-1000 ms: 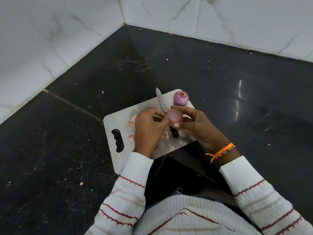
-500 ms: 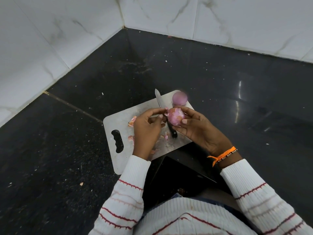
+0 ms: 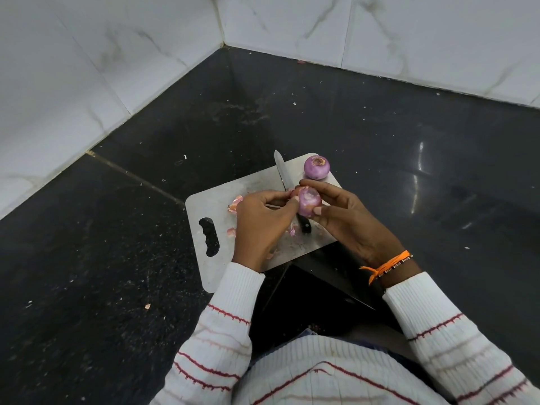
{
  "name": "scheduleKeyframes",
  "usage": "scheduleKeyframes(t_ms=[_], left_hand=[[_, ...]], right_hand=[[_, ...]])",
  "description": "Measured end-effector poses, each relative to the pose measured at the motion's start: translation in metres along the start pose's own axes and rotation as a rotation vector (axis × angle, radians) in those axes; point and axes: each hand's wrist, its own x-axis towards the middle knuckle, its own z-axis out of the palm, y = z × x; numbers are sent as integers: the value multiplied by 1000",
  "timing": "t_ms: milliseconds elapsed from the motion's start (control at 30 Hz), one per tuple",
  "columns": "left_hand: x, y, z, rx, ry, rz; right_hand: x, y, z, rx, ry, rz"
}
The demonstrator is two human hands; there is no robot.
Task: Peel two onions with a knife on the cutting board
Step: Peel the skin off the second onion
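Both hands hold one onion just above the board. The right hand grips it between curled fingers and thumb; the left hand pinches at its near-left side with curled fingertips. A second onion sits at the board's far corner. The knife lies on the board, passing beneath the held onion. Peel scraps lie on the board beside the left hand. The board rests on a dark table.

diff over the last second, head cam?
The onion in the right hand has turned, showing a paler peeled face; the left hand keeps its grip at the onion's left side. Knife, second onion, peel scraps and cutting board unchanged.
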Motion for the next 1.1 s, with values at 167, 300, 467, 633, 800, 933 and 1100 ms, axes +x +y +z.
scheduleKeyframes(t_ms=[167,300,467,633,800,933,1100], left_hand=[[0,0,-3,1,-31,-29],[0,-1,-4,21,-40,-8],[3,-8,-8,50,-38,37],[7,-15,-10,-10,16,25],[5,-11,-9,-132,44,-45],[7,-10,-6,-47,50,23],[7,-10,-4,31,94,67]], right_hand=[[2,2,1,-66,11,-1],[3,4,1,-127,16,6],[5,7,5,-218,34,9],[7,7,9,-127,33,0],[7,5,10,-178,78,-32],[7,4,10,-207,106,-32],[7,3,9,-316,136,-29]])
